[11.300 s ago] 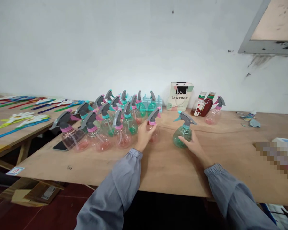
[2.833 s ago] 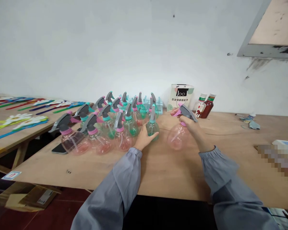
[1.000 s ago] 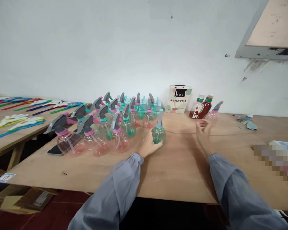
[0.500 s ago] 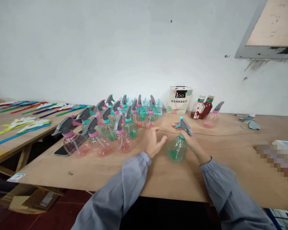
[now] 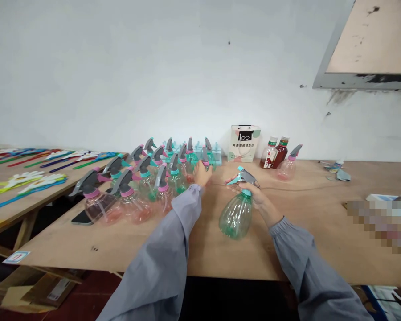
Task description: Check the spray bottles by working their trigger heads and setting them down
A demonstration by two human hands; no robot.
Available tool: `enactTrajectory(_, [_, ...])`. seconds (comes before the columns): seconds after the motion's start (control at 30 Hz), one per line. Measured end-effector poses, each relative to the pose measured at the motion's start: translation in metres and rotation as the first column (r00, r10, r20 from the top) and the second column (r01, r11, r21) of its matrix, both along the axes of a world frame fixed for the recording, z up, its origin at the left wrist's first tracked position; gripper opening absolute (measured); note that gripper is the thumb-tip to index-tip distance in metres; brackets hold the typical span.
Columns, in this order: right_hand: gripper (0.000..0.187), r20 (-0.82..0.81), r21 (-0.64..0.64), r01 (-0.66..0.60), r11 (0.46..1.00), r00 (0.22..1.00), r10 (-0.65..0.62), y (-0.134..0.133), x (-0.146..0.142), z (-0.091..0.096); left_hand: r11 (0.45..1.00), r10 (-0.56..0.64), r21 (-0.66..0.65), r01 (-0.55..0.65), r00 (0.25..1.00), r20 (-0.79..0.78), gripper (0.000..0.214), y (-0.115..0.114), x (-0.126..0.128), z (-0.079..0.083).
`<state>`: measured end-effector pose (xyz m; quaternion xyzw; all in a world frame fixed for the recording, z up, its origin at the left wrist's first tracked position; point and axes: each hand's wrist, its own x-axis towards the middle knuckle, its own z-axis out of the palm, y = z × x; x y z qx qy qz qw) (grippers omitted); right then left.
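Right hand (image 5: 259,200) holds up a translucent green plastic spray bottle (image 5: 235,218); left hand (image 5: 203,176) is at a pink-collared spray bottle (image 5: 205,154)

The person's right fingers are wrapped around the neck of the green bottle, just under its grey-and-turquoise trigger head. The bottle tilts, its rounded base toward the near edge of the pale brown wooden bench (image 5: 314,232); whether the base touches the wood is hard to tell. Some of the fingertips are hidden behind the trigger head.

The left fingers are partly curled at the pink-collared bottle, whose clear body is mostly covered by the hand. Whether they are closed on it cannot be made out.

To the left, a cluster of clear pink and green spray bottles (image 5: 137,211) with grey heads stands close together, overlapping so that the rear ones show only in part. A dark flat phone (image 5: 81,218) is half covered by the front bottles. Pale turquoise plastic pieces (image 5: 216,153), shape unclear, show behind.

Farther right stand a printed cream paper bag (image 5: 243,147), two glass bottles with green labels (image 5: 280,154), the rear one partly hidden, and a lone pink spray bottle (image 5: 286,170). At the right edge, a pixelated patch (image 5: 381,223) conceals something. Both grey sleeves (image 5: 163,254) are cut off by the bottom edge.
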<state>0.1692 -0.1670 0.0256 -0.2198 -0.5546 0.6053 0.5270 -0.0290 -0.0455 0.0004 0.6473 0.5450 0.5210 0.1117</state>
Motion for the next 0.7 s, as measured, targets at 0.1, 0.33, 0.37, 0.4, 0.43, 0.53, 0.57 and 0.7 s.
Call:
enactTrajectory(0.1, [0.023, -0.033, 0.024, 0.012, 1.000, 0.999, -0.011, -0.001, -0.006, 0.002, 0.998, 0.052, -0.013, -0.054, 0.989, -0.135, 0.030, -0.035, -0.009, -0.010])
enactTrajectory(0.33, [0.034, -0.022, 0.016, 0.030, 0.999, 0.999, -0.030, -0.008, -0.015, 0.006, 0.994, 0.007, 0.111, 0.019, 0.972, -0.234, 0.039, -0.106, -0.039, -0.027])
enactTrajectory(0.37, [0.034, -0.005, 0.012, 0.033, 0.999, 0.999, -0.033, -0.008, -0.017, 0.009, 0.994, -0.030, 0.096, 0.051, 0.977, -0.213, 0.040, -0.110, -0.040, -0.027])
enactTrajectory(0.4, [0.034, 0.011, 0.007, 0.034, 0.999, 0.999, -0.034, -0.009, -0.018, 0.013, 0.994, -0.061, 0.075, 0.077, 0.980, -0.192, 0.041, -0.113, -0.041, -0.028])
enactTrajectory(0.43, [0.034, 0.026, 0.007, 0.031, 0.999, 0.999, -0.032, -0.008, -0.021, 0.018, 0.994, -0.083, 0.054, 0.094, 0.981, -0.175, 0.043, -0.114, -0.040, -0.028])
enactTrajectory(0.53, [0.031, 0.037, 0.034, 0.018, 0.999, 0.999, -0.020, -0.006, -0.028, 0.031, 0.994, -0.107, 0.014, 0.111, 0.979, -0.171, 0.048, -0.115, -0.038, -0.028])
enactTrajectory(0.57, [0.030, 0.031, 0.048, 0.017, 0.999, 0.999, -0.019, -0.004, -0.031, 0.034, 0.993, -0.112, 0.011, 0.116, 0.978, -0.176, 0.048, -0.115, -0.037, -0.028])
enactTrajectory(0.7, [0.018, 0.003, 0.063, 0.017, 0.998, 1.000, -0.017, 0.002, -0.037, 0.033, 0.994, -0.110, 0.007, 0.113, 0.978, -0.177, 0.047, -0.114, -0.037, -0.027])
